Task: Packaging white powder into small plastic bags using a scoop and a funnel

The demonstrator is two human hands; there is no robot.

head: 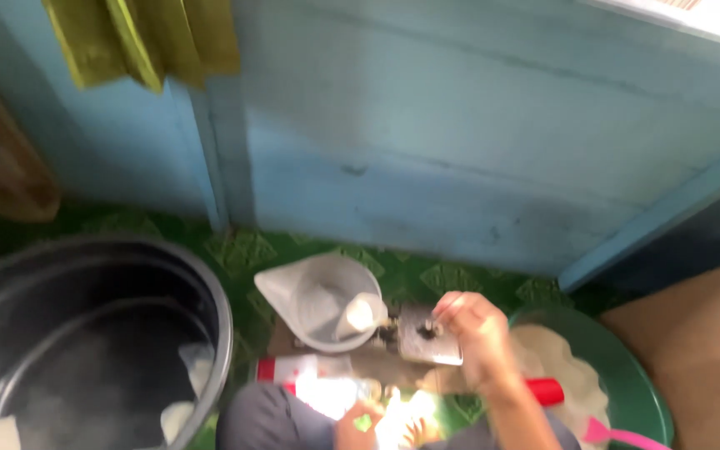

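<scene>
The view is blurred. My right hand (478, 337) reaches forward from the bottom middle, its fingers curled onto the far edge of a small grey metal block (427, 335) that has a dark hole in its top. My left hand (358, 425) shows only partly at the bottom edge, beside a bright white patch and a small green spot; its grip is unclear. Just left of the block stands a white plastic jug (320, 307) with a pale cup-like piece at its rim.
A large dark round tub (210, 300) fills the lower left. A green basin (627, 367) with pale contents sits at the right, with a pink tool (618, 435) on it. A red-and-white can (281, 368) lies near my knee. A blue wooden wall (460, 150) stands behind, above green patterned flooring.
</scene>
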